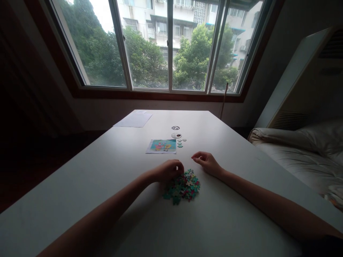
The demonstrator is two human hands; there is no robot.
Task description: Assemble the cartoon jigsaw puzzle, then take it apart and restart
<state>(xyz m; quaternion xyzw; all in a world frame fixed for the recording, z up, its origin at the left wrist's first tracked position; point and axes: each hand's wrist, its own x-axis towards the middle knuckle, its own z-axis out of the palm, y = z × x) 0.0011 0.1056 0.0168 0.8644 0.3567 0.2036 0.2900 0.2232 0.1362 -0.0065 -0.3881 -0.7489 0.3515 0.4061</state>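
Note:
A loose heap of small jigsaw puzzle pieces point(184, 187), mostly green with some pink and yellow, lies on the white table. My left hand point(168, 170) is at the heap's far left edge, thumb and fingertips pinched down against the pieces; whatever is between them is too small to make out. To the right and a little beyond the heap, my right hand point(207, 163) rests by the tabletop. Its fingers are loosely bent, thumb and forefinger slightly apart, with nothing visible between them. Past both hands lies a colourful cartoon picture sheet point(163, 145), with several separate puzzle pieces point(180, 144) beside its right edge.
Two round items point(176, 135) lie beyond the picture sheet. A pale paper sheet point(133, 119) is at the far left of the white table point(107, 171). A sofa point(292, 150) stands to the right, and a window point(168, 46) is ahead.

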